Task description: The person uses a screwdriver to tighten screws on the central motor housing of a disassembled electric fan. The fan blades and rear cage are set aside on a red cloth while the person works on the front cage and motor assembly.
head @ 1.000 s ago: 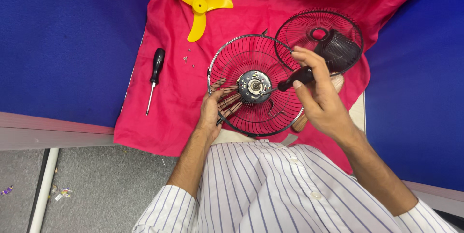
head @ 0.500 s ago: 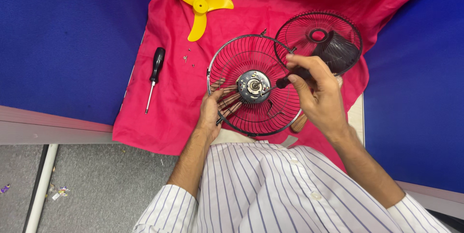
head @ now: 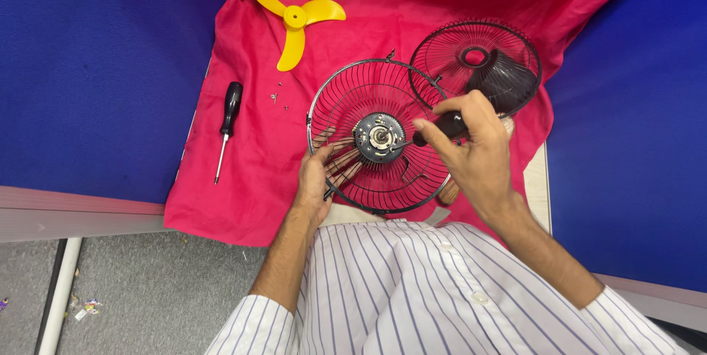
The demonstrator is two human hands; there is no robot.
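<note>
Since the earlier frame, the right hand has come down and leftward, bringing the tip of its black-handled screwdriver from off the hub onto the motor hub; the left hand has hardly shifted.

Only the head view shows the scene. On a pink cloth, the rear fan guard lies near the person, wire dish facing up, with the round hub at its centre. The left hand lies mostly open, fingers spread against the guard's near-left wires and thumb at the rim, steadying it rather than gripping. The right hand is closed around the screwdriver's handle, the shaft angled left into the hub.

Just beyond on the right lies the front guard, overlapping the rear one's far rim. A yellow three-blade propeller rests far left, a second screwdriver lies well to the left, and tiny screws sit between them.

By my reading, a hub screw is being worked. That calls for keeping the tip seated and the guard from turning.
</note>
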